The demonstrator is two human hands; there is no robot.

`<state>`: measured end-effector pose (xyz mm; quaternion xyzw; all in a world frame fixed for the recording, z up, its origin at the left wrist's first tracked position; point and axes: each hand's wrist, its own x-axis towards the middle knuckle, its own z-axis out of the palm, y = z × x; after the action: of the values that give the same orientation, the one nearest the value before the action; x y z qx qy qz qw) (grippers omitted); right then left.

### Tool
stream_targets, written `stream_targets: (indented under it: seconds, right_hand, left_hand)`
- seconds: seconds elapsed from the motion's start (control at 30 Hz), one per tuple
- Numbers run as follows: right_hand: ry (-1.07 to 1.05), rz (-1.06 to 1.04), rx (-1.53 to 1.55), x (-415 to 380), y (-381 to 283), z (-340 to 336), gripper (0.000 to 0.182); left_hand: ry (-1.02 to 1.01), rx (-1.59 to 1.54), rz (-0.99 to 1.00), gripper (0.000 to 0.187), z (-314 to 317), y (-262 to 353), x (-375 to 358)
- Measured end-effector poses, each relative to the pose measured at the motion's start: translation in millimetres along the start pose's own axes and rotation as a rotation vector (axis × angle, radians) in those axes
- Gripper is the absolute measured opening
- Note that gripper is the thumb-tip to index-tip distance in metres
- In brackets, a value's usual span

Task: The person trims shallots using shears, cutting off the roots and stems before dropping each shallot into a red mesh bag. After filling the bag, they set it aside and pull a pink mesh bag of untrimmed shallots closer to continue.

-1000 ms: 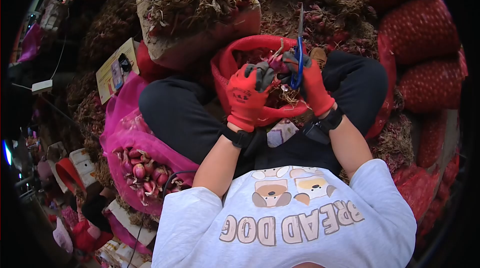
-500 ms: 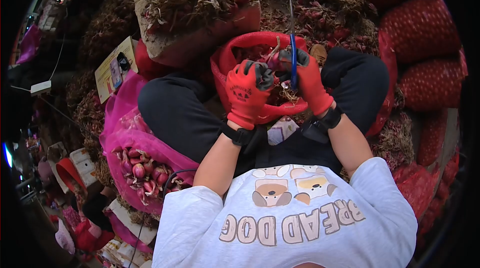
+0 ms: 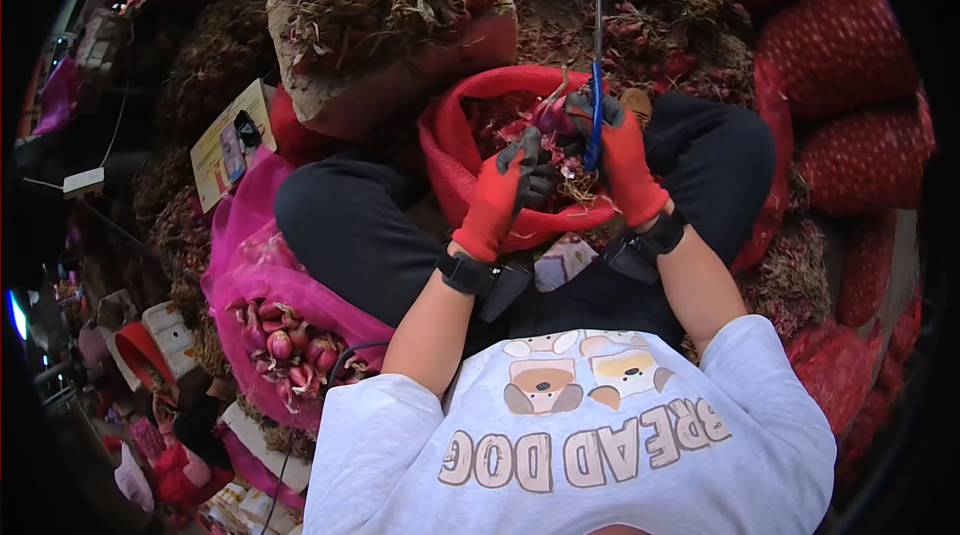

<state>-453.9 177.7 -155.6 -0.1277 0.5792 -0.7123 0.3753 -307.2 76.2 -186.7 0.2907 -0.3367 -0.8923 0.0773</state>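
Your right hand (image 3: 625,160) grips one pair of scissors (image 3: 596,85) and one shallot (image 3: 553,115). Your left hand (image 3: 505,190) hovers half-curled, holding nothing, over one red mesh bag (image 3: 450,150).

Left hand (image 3: 500,200) and right hand (image 3: 622,157): red knitted cloth gloves, matt, with dark rubbery coating on the fingers (image 3: 530,150). Scissors (image 3: 596,85): smooth metal blades, glossy blue plastic handle. Shallot (image 3: 552,115) at the right hand: smooth purple skin with a slight sheen and dry, straw-like roots. Red bag (image 3: 470,130) on the lap: open plastic mesh, rough. Pink bag (image 3: 250,255): fine mesh, faintly glossy. Trousers (image 3: 350,225): dark matt cloth. Shirt (image 3: 600,435): grey soft cotton-like cloth with printed lettering.
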Motion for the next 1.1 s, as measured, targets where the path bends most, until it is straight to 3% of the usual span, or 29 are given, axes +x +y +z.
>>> stream_targets:
  seconds: [0.17, 0.27, 0.37, 0.47, 0.57, 0.67, 0.77, 0.87, 0.97, 1.03, 1.1]
  right_hand:
    - [-0.128, 0.046, 0.052, -7.0, -4.1, 4.9, 0.025]
    - [-0.198, 0.124, 0.199, -2.8, 3.3, -6.1, 0.026]
    - [-0.182, 0.193, 0.241, -5.0, 0.6, -8.3, 0.027]
    - [-0.137, 0.200, 0.203, -1.9, 0.9, -16.0, 0.027]
    - [-0.115, 0.164, 0.173, 3.5, 1.8, -19.0, 0.027]
    - [-0.115, 0.128, 0.127, 3.1, 2.4, -18.6, 0.026]
    - [-0.096, 0.052, 0.057, -0.1, 2.1, -6.7, 0.024]
    - [-0.113, -0.005, -0.028, -5.3, 2.4, 3.3, 0.023]
    - [-0.155, 0.096, 0.037, -7.0, -5.4, 3.1, 0.023]
    - [-0.192, 0.146, 0.072, -6.4, -8.3, -2.0, 0.024]
    - [-0.233, 0.128, 0.042, -2.4, -11.5, -10.3, 0.025]
  left_hand:
    - [-0.155, 0.444, 0.332, 0.028, -11.6, -1.3, 0.0]
    - [0.268, 0.959, 0.948, 0.027, -4.1, -15.2, -3.7]
    - [0.083, 1.259, 0.632, 0.033, 12.4, 22.7, -9.2]
    - [0.012, 1.521, 0.752, 0.038, 19.7, 19.2, -16.3]
    - [0.154, 1.164, 0.552, 0.038, 10.1, 8.4, -10.6]
    - [0.153, 0.968, 0.548, 0.037, -1.8, 4.9, -2.3]
    - [-0.030, 0.203, 0.023, 0.035, -5.2, 3.7, 1.9]
    - [0.056, 0.456, 0.216, 0.030, -15.1, -7.0, 6.7]
    - [0.134, 1.228, 0.892, 0.030, -6.2, -0.3, -7.6]
    - [0.111, 1.179, 0.305, 0.032, -3.7, 11.1, -16.3]
    - [0.072, 0.865, 0.062, 0.033, 3.8, 23.7, -17.7]
